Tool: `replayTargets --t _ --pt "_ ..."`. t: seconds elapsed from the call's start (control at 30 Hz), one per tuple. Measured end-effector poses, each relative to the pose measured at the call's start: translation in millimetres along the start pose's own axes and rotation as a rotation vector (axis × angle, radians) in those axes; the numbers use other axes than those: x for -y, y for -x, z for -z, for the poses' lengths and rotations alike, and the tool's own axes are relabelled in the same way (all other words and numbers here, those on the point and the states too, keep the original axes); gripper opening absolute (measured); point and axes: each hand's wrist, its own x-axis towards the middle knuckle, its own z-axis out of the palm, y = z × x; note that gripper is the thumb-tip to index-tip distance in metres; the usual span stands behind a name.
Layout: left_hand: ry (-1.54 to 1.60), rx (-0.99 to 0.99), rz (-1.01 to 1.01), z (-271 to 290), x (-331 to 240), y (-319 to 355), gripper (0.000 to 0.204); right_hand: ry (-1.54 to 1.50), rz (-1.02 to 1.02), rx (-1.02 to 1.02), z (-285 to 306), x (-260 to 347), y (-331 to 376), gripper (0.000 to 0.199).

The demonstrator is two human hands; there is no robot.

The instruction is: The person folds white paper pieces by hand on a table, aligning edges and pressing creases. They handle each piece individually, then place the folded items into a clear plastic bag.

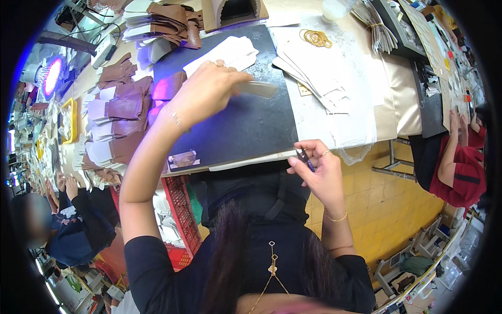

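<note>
Left hand [209, 90] pinches a pale strip [263, 90] at its 3 o'clock over the dark mat [246, 131], likely light, bendy, best held by one end, right hand [325, 175] clasping a small tool [305, 158].

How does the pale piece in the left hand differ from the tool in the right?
The pale piece is light greyish; the tool is dark. The pale piece looks flat and broader, the tool slim. The pale piece is over the far part of the black mat, the tool by its near edge. Both are held, in the left hand and right hand.
</note>
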Motion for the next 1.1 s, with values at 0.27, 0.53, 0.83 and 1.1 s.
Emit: replayTargets --t 0.27,0.53,0.83,1.1 --pt "0.360 -0.013 -0.001 -44.8 -56.1 36.3 0.070 -0.331 -0.054 0.162 14.5 25.5 -29.8 0.032" --pt "1.256 -0.206 0.332 -91.6 -101.3 42.0 0.019 -0.269 0.219 0.165 -6.3 37.2 -53.2 0.054" --pt "1.148 -0.484 0.508 -89.9 -93.0 69.4 0.029 0.389 0.610 -0.145 -41.4 1.4 -45.7 0.061" --pt "1.272 -0.540 0.567 -90.2 -93.5 89.2 0.044 0.483 1.033 -0.123 -79.4 -5.4 -64.4 0.040"
